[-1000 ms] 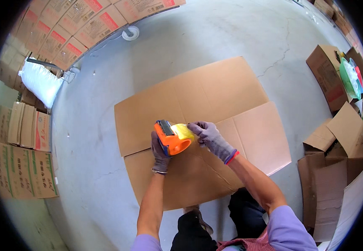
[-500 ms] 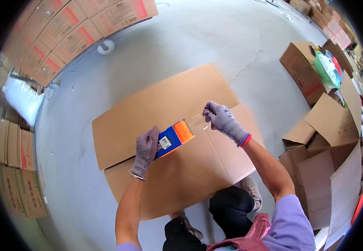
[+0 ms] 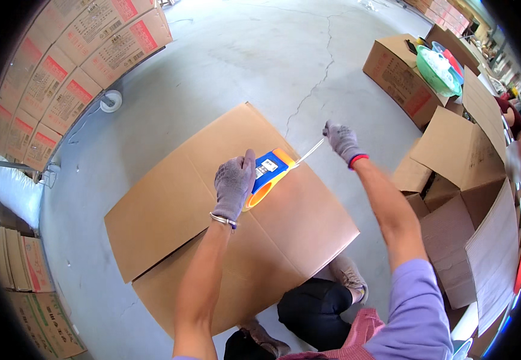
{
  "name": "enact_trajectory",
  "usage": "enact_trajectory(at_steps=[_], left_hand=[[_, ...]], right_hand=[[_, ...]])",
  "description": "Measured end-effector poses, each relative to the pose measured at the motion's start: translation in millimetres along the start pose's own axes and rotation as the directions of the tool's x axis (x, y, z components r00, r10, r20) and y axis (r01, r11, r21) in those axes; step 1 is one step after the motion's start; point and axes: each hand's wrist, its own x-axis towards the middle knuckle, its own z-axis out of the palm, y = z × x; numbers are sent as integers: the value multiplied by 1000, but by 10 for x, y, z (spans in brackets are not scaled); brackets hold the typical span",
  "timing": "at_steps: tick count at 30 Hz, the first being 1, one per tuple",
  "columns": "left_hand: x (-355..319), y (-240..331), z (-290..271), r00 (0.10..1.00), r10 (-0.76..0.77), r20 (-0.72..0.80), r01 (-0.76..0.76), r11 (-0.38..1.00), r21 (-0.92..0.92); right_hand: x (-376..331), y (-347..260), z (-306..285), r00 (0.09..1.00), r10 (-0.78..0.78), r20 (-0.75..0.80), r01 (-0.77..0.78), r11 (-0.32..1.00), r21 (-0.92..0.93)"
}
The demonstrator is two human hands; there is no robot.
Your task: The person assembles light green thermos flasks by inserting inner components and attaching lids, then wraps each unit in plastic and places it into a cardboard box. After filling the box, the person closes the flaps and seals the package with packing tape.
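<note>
My left hand [image 3: 234,185], in a grey knit glove, is closed round a blue and orange tape dispenser [image 3: 265,174] just above a brown cardboard box. A strip of clear tape [image 3: 310,152] stretches from the dispenser's orange end toward my right hand [image 3: 342,141], also gloved, whose fingers are pinched at the strip's far end. Under the dispenser lies the large box [image 3: 164,186], its two top flaps folded in and a dark gap showing between them at the left. My left fingers hide part of the dispenser.
Stacked cartons [image 3: 86,48] stand at the far left, above a white plastic bag [image 3: 17,192]. Opened boxes [image 3: 446,240] crowd the right side. Behind them a carton [image 3: 392,75] bears a green basin [image 3: 437,72]. A person in dark red [image 3: 508,111] shows at the right rim.
My right hand has moved right and away from the box, with the strip drawn out. My left hand has turned the dispenser and shifted it right. The whole view has swung round.
</note>
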Motion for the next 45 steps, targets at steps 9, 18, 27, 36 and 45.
enact_trajectory(at_steps=[9,18,27,36,45], left_hand=[[30,18,-51,996,-88,34,91,992,-85],[105,-37,50,998,46,31,-39,979,-201],[-313,-835,-804,952,122,281,-49,966,-253],[-1889,-2717,-2100,966,-212,145,203,976,77],[-1742,-3168,-1754,921,389,-21,-357,863,358]], right_hand=[[-560,36,1225,935,-6,354,-32,994,101],[-46,-1129,498,985,138,99,-165,917,362],[-90,-1095,579,986,158,45,-161,984,80],[-99,-1245,523,998,52,-20,-54,992,-112],[-1554,-3068,964,863,-498,-91,352,719,-599]])
